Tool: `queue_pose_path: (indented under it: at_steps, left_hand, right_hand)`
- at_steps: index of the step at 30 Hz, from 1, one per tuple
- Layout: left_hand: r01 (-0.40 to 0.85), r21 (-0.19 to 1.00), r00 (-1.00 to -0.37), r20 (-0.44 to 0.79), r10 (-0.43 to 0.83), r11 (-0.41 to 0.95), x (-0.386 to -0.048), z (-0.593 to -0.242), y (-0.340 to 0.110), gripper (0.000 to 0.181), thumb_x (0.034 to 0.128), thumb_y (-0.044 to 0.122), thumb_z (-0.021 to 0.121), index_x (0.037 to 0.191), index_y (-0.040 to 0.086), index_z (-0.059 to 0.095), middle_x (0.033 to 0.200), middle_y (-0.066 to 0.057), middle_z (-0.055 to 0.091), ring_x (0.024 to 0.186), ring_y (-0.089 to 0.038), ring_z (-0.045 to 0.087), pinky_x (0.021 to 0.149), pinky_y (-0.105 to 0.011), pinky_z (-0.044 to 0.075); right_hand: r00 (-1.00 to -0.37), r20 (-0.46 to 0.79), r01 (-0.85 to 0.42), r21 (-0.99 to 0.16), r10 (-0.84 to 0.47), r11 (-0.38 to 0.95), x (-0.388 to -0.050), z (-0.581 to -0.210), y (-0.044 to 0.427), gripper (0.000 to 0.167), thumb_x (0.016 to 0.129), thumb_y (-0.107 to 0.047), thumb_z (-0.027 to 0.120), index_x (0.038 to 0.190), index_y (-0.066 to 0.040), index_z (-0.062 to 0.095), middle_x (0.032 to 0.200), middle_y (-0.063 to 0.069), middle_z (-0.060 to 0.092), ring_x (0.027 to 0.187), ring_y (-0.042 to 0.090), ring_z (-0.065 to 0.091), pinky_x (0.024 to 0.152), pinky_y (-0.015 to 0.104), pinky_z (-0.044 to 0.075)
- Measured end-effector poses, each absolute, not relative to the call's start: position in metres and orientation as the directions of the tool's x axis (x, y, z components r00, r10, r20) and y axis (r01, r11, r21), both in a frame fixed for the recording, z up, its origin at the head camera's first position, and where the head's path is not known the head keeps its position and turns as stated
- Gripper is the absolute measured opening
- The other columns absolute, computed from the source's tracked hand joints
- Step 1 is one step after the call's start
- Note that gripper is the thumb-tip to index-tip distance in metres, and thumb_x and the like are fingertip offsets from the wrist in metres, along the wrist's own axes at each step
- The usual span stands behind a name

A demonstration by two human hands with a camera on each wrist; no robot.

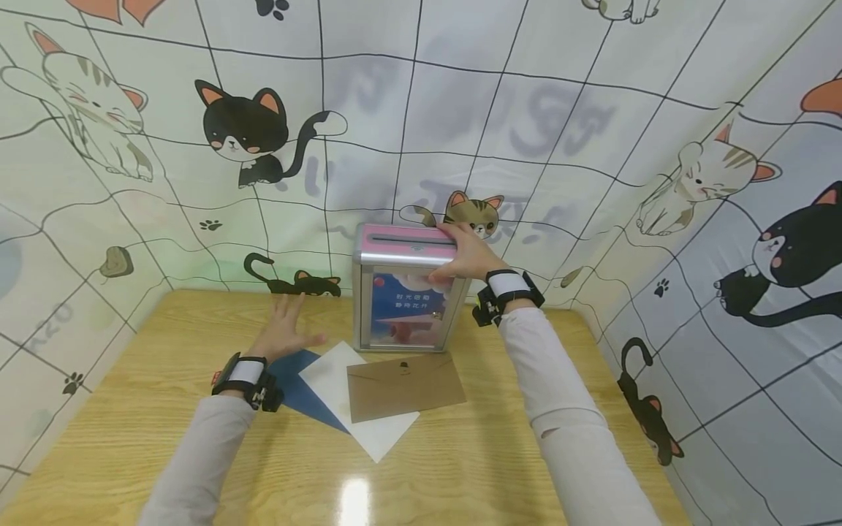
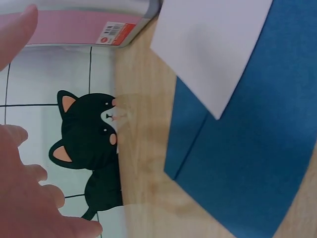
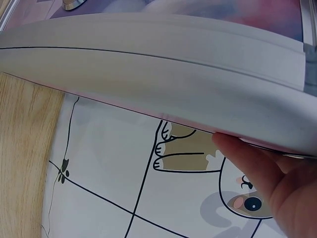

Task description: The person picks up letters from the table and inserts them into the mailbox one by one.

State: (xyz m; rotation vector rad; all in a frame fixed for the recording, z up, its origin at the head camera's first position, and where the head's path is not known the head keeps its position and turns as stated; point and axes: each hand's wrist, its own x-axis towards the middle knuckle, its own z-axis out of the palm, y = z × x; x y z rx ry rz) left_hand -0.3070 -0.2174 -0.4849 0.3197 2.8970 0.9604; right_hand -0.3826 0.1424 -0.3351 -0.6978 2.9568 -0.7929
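Holding the upper right corner of a pink-and-silver slotted box [image 1: 401, 285] with the right hand [image 1: 472, 254], thumb on the front face, fingers over the top. Holding out the left hand [image 1: 286, 336] with fingers spread and nothing in grasp, near the blue paper [image 1: 299, 383]; impossible to tell whether in contact with it. Standing upright, in the case of the box, toward the back of the surface [image 1: 460, 467], close to the cat-printed backdrop [image 1: 371, 109] and just behind a brown envelope [image 1: 408, 389], laid over white paper [image 1: 331, 378], in turn partly over the blue paper. Probably stiff and fairly light for such bulk, judging by the metal-looking frame; likely to feel slick along the rounded silver edge and to mark easily at the front panel. Best taken by both side frames, low enough to avoid tipping, clear of the slot [image 1: 411, 239] and small lock [image 1: 437, 315]. Likely featherlight and easily creased, as for the blue paper; best pinched at a free edge.
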Motion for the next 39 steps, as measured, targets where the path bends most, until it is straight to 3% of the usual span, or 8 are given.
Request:
queue_pose_path:
  at_steps: [8,28,35,39]
  left_hand:
    - [0.171,0.592,-0.975,-0.015,0.223,0.787,-0.301,-0.5,-0.212,0.102,0.0727,0.045,0.069,0.143,-0.001,0.011,0.141,-0.039,0.0,0.126,-0.058,-0.005,0.089,-0.076,0.014]
    - [0.133,0.602,-0.962,-0.113,0.249,0.788,-0.297,-0.523,-0.204,0.109,0.0704,0.055,0.067,0.145,0.002,0.008,0.145,-0.033,-0.004,0.13,-0.053,-0.007,0.091,-0.076,0.005]
    - [0.143,0.578,-0.955,-0.134,0.266,0.803,-0.296,-0.533,-0.196,0.109,0.0702,0.056,0.067,0.144,0.001,0.009,0.145,-0.033,-0.002,0.129,-0.054,-0.005,0.092,-0.074,0.014]
    - [0.149,0.586,-0.953,-0.129,0.274,0.796,-0.294,-0.535,-0.192,0.108,0.0706,0.054,0.068,0.144,0.0,0.01,0.145,-0.033,-0.003,0.128,-0.056,-0.004,0.091,-0.075,0.014]
  right_hand:
    - [-0.9,0.112,-0.42,-0.478,-0.42,0.772,-0.381,-0.335,0.143,0.104,0.055,-0.039,0.081,0.143,-0.018,0.029,0.129,0.011,0.034,0.106,0.026,0.042,0.088,0.043,0.041]
    - [-0.901,0.114,-0.42,-0.473,-0.419,0.774,-0.383,-0.336,0.143,0.104,0.056,-0.04,0.082,0.143,-0.018,0.028,0.139,0.012,0.027,0.109,0.027,0.041,0.089,0.045,0.04]
    - [-0.901,0.109,-0.418,-0.48,-0.42,0.771,-0.383,-0.336,0.143,0.103,0.056,-0.04,0.081,0.143,-0.019,0.029,0.138,0.011,0.028,0.108,0.027,0.042,0.088,0.045,0.041]
    - [-0.899,0.112,-0.421,-0.484,-0.423,0.767,-0.383,-0.336,0.143,0.103,0.056,-0.039,0.081,0.143,-0.019,0.029,0.136,0.01,0.03,0.108,0.027,0.042,0.088,0.044,0.041]
